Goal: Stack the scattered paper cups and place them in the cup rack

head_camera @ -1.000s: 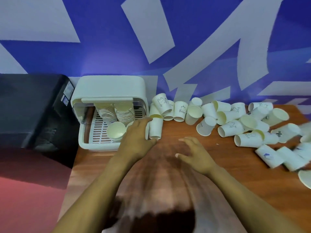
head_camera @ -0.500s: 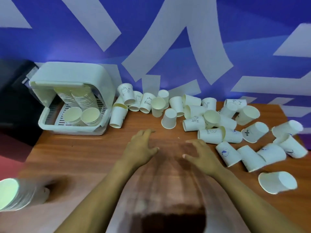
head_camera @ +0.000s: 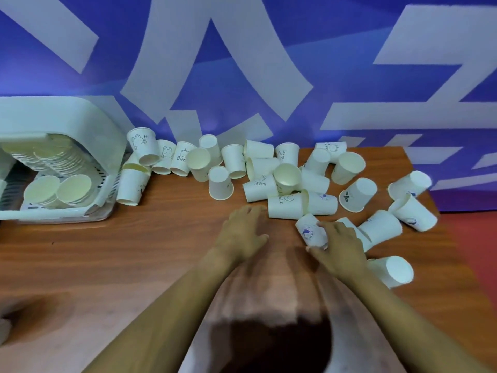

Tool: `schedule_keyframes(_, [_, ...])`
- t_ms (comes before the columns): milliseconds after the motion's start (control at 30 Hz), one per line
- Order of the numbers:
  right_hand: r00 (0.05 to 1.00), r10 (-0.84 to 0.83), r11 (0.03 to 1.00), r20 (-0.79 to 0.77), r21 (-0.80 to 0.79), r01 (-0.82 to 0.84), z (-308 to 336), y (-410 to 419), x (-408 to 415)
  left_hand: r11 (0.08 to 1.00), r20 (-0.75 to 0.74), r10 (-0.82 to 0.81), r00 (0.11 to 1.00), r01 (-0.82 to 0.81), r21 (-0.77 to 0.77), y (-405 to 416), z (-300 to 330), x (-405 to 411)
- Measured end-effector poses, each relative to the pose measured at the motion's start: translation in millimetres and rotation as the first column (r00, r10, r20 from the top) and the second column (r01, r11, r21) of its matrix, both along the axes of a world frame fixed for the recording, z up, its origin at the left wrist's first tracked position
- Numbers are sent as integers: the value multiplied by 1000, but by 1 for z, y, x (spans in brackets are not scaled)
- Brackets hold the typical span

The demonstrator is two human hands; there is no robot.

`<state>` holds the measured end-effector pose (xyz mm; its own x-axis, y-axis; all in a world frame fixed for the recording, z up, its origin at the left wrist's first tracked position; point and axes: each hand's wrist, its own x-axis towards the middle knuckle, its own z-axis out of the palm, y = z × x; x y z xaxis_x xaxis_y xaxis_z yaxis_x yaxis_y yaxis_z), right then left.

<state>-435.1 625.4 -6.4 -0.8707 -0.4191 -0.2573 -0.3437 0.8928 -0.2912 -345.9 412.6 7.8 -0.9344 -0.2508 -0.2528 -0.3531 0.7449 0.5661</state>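
Head view: right hand [head_camera: 339, 247] grip pinching a toppled paper cup [head_camera: 311, 230] lying on the wooden tabletop [head_camera: 139, 249]; left hand [head_camera: 243, 232] fingers spread, holding nothing, tips near the "HELLO" cup [head_camera: 285, 205]. Judgement: lift by the wall, turn mouths the same way, nest squarely. Cup rack [head_camera: 53, 168] at far left already holds stacks. Blue-and-white patterned wall [head_camera: 242, 63] behind
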Motion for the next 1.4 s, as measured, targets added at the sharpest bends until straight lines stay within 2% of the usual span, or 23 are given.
schedule_keyframes(233, [997,50,982,-52,183,-39,-13,18,-24,974,37,-110,993,115,-195,33,-20,-70])
schedule_keyframes(467, [994,75,984,-80,165,-61,-26,20,-28,958,84,-67,994,88,-275,42,-46,-94])
schedule_keyframes(567, [997,66,987,-43,149,-59,-29,19,-33,944,97,-43,994,72,-322,47,-52,-96])
schedule_keyframes(767, [999,49,997,-7,60,-49,-24,20,-37,978,98,40,994,-19,-209,51,-52,-90])
schedule_keyframes(967, [999,40,999,10,-23,-40,2,7,-43,987,109,158,981,-154,-48,30,-25,-59])
schedule_keyframes(1167, [989,54,983,137,-180,-29,18,-26,-35,940,-27,314,949,-307,147,6,9,-13])
schedule_keyframes(1400, [988,121,931,91,-355,-82,38,-64,-11,875,-151,428,891,-367,314,-31,40,23])
